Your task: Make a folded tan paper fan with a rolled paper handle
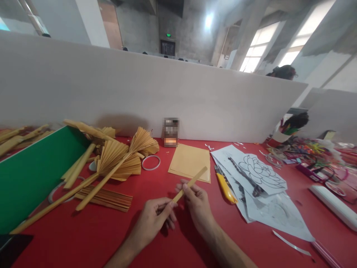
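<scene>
A narrow strip of folded tan paper slants up to the right between my two hands. My left hand pinches its lower end between thumb and fingers. Further up the strip, my right hand grips it with thumb and forefinger. Just beyond lies a stack of tan paper sheets flat on the red table. To the left are pleated paper fans with long rolled paper handles, and a flat pleated paper piece.
A yellow utility knife lies beside printed flower sheets on the right. A roll of tape is near the fans. A green board stands left, a white partition behind. Craft supplies clutter the far right.
</scene>
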`<state>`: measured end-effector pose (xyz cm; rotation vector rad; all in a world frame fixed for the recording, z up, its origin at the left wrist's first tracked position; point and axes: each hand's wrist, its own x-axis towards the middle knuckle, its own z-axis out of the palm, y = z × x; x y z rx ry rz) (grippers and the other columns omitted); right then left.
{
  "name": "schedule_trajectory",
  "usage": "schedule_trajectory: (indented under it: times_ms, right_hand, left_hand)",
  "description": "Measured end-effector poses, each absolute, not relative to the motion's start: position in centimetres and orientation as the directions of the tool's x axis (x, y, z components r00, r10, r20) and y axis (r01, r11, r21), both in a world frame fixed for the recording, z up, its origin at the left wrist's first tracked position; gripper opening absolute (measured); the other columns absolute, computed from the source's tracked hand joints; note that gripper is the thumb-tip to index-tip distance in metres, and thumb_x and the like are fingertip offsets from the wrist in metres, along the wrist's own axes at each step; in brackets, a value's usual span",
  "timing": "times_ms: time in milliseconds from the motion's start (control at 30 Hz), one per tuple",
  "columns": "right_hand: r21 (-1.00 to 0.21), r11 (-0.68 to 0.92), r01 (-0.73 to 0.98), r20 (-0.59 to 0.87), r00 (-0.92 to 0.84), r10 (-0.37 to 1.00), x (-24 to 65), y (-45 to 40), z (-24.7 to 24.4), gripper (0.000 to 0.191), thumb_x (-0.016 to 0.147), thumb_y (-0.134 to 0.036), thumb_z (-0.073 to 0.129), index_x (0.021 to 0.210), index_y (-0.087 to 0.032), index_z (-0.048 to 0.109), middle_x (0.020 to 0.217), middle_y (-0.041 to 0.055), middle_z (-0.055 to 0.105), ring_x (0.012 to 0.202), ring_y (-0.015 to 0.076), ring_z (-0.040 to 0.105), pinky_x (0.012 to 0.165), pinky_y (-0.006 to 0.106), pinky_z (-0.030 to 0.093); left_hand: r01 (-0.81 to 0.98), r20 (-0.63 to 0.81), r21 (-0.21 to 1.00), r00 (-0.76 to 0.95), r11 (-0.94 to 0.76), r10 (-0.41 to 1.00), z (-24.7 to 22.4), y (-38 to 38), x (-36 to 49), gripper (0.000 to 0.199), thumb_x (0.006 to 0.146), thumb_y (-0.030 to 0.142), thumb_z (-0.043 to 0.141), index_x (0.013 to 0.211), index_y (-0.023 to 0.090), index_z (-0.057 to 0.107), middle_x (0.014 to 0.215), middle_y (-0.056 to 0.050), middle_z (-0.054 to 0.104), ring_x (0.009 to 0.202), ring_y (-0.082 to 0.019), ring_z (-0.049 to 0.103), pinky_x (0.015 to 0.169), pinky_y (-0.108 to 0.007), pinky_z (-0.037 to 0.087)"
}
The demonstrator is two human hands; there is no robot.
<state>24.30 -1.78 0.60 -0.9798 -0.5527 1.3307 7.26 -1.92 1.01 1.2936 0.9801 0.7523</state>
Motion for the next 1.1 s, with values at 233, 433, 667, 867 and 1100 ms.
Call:
schedule_trajectory:
  times_ms: [233,433,667,867,1100]
  right_hand:
    - [-0.782,0.09,-0.617,-0.182,0.364,0.913,29.7,0.7,0.8,0.043,0.069,-0.036,0.097,0.104,-0.018,0.081,0.106,0.009,0.081,0.104,0.0221,0.075,0.095,0.033,0.06]
    - [-0.772,0.08,-0.631,-0.182,0.339,0.923,29.3,0.6,0.8,0.041,0.073,-0.039,0.095,0.107,-0.021,0.08,0.111,0.0084,0.081,0.109,0.0234,0.075,0.098,0.036,0.059]
    - [-0.821,-0.029,-0.571,-0.153,0.171,0.973,24.7,-1.6,0.3,0.045,0.076,-0.043,0.093,0.109,-0.017,0.078,0.105,0.0112,0.08,0.096,0.0239,0.076,0.083,0.033,0.061]
    - [-0.927,-0.045,-0.372,-0.071,0.056,0.996,21.8,-3.2,0.1,0.052,0.079,-0.052,0.088,0.113,-0.015,0.077,0.104,0.0163,0.08,0.068,0.02,0.071,0.061,0.032,0.056]
    - [-0.911,-0.017,-0.411,-0.093,0.167,0.982,24.5,-1.6,0.1,0.047,0.077,-0.052,0.089,0.107,-0.017,0.08,0.103,0.0137,0.081,0.095,0.0256,0.075,0.085,0.037,0.058]
  left_hand:
    - [0.072,-0.188,0.982,0.458,0.175,0.869,0.5,-2.1,7.4,0.059,0.089,0.07,0.064,0.086,0.012,0.071,0.065,-0.007,0.07,0.049,-0.016,0.067,0.045,-0.024,0.054]
    - [0.05,-0.195,0.98,0.455,0.194,0.869,0.4,-2.0,7.1,0.06,0.088,0.072,0.064,0.087,0.013,0.069,0.068,-0.006,0.07,0.052,-0.016,0.068,0.045,-0.023,0.053]
    - [0.049,-0.132,0.991,0.452,0.123,0.882,0.0,-1.9,7.4,0.054,0.095,0.066,0.059,0.084,0.014,0.067,0.068,-0.005,0.07,0.052,-0.015,0.067,0.05,-0.023,0.053]
    - [0.032,-0.06,0.998,0.447,0.051,0.893,0.0,-1.6,7.2,0.052,0.096,0.064,0.06,0.083,0.014,0.068,0.065,-0.002,0.067,0.053,-0.014,0.066,0.05,-0.021,0.051]
    - [0.066,-0.129,0.992,0.458,0.111,0.88,0.5,-1.8,7.1,0.058,0.093,0.069,0.059,0.089,0.012,0.071,0.071,-0.006,0.071,0.055,-0.016,0.068,0.049,-0.024,0.054]
